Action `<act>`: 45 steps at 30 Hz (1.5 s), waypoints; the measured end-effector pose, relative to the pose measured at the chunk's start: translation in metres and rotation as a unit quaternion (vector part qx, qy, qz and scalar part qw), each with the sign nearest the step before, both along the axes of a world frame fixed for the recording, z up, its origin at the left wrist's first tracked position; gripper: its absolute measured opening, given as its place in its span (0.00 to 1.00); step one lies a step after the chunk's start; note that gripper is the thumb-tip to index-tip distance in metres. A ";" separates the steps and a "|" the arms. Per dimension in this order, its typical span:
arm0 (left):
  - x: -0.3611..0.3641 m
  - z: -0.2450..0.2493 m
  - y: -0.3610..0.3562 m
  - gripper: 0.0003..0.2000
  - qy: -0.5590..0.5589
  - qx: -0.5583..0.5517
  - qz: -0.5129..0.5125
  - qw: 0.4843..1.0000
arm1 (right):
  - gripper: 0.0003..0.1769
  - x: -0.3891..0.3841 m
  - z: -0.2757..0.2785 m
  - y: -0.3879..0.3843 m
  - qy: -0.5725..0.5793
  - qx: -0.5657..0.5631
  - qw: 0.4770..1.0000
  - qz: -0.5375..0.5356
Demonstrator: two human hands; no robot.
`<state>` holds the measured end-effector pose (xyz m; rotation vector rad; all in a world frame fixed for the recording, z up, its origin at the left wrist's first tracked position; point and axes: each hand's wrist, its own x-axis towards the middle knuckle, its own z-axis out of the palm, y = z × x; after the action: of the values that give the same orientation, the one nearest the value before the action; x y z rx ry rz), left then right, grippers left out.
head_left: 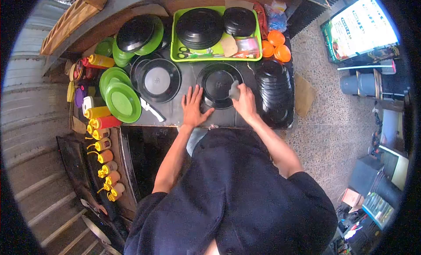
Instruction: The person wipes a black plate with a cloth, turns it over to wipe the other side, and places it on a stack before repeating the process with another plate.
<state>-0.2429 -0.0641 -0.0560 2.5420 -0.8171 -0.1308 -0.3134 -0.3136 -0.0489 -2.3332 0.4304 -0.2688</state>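
Note:
A round black plate (pixel 217 84) lies on the dark table (pixel 175 116) in front of me. My right hand (pixel 245 103) is closed on a grey cloth (pixel 234 90), which is at the plate's right side. Fingers spread, my left hand (pixel 193 109) rests at the plate's left edge, its thumb near the lower rim. Left of that hand are more black plates (pixel 173 81), the top one with a grey centre. A white-handled knife (pixel 153 111) lies below them.
Green plates (pixel 121 102) and sauce bottles (pixel 103 122) line the left side. Behind stands a lime-green tray (pixel 177 48) with stacked black plates and scissors. Oval black dishes (pixel 274 90) are stacked on the right, below orange cups (pixel 276 37).

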 end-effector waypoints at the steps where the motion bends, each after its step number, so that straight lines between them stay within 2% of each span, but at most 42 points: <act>1: 0.000 0.001 -0.002 0.54 -0.006 -0.003 0.005 1.000 | 0.29 -0.007 0.001 0.004 -0.002 0.002 1.000 0.003; 3: -0.006 -0.001 -0.005 0.54 -0.004 0.010 0.015 1.000 | 0.29 -0.018 0.004 0.010 0.012 0.010 0.999 0.029; 4: -0.008 -0.004 -0.006 0.54 -0.008 0.008 0.020 1.000 | 0.32 -0.020 0.006 0.010 0.044 0.022 0.998 0.034; 9: -0.018 -0.007 -0.013 0.54 -0.006 0.000 0.047 0.999 | 0.31 -0.024 0.008 0.021 0.027 0.045 0.995 0.085; 11: -0.021 -0.007 -0.013 0.53 0.002 0.007 0.052 0.999 | 0.27 -0.025 0.009 0.027 0.018 0.051 0.986 0.158; 13: -0.020 -0.010 -0.009 0.52 0.003 0.006 0.036 0.999 | 0.29 -0.021 0.009 0.028 0.012 0.046 0.983 0.176; 16: -0.018 -0.009 -0.004 0.52 -0.004 0.011 0.020 1.000 | 0.30 -0.016 0.011 0.026 -0.009 0.093 0.974 0.208; 18: -0.014 -0.006 -0.001 0.52 0.008 0.001 0.016 1.000 | 0.27 -0.008 0.013 0.017 0.021 0.178 0.951 0.252; 19: -0.012 -0.004 0.001 0.52 0.021 -0.004 0.011 1.000 | 0.27 -0.004 0.014 0.012 0.020 0.176 0.951 0.255; 21: -0.006 -0.004 0.004 0.53 0.019 -0.038 0.025 0.999 | 0.26 0.006 0.020 0.001 -0.021 0.164 0.978 0.124; 23: -0.002 -0.004 0.010 0.54 0.021 -0.069 0.042 0.997 | 0.26 0.021 0.030 -0.015 -0.067 0.111 0.990 0.056; 25: 0.002 -0.006 0.010 0.55 0.028 -0.035 0.045 0.998 | 0.28 0.036 0.031 -0.027 -0.077 -0.006 0.996 0.050; 26: 0.003 -0.007 0.010 0.56 0.016 -0.029 0.034 0.999 | 0.28 0.045 0.028 -0.027 -0.079 -0.006 0.995 0.052; 28: 0.003 -0.006 0.009 0.56 0.014 -0.031 0.037 0.999 | 0.31 0.058 0.020 -0.026 -0.041 -0.070 0.988 0.128; 29: 0.002 -0.006 0.009 0.57 0.015 -0.032 0.036 0.999 | 0.31 0.062 0.016 -0.023 -0.043 -0.069 0.988 0.129; 31: 0.001 -0.006 0.007 0.58 0.015 -0.021 0.039 0.999 | 0.33 0.070 0.018 -0.007 -0.040 -0.170 0.970 0.172; 37: 0.002 -0.007 0.008 0.57 0.031 -0.021 0.044 0.998 | 0.36 0.086 0.006 0.033 -0.070 -0.103 0.970 0.208; 41: 0.001 -0.008 0.008 0.56 0.025 -0.031 0.041 0.998 | 0.37 0.064 0.010 0.036 -0.046 -0.064 0.958 0.274; 43: 0.003 -0.006 0.008 0.55 0.017 -0.027 0.040 0.999 | 0.36 0.049 0.014 0.027 -0.017 -0.001 0.938 0.345; 45: 0.001 -0.003 0.009 0.55 0.029 -0.002 0.040 0.999 | 0.35 0.045 0.023 0.019 -0.016 0.021 0.933 0.359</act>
<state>-0.2418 -0.0556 -0.0594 2.5510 -0.6904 -0.1771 -0.2685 -0.2948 -0.0256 -2.2710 -0.4383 0.0595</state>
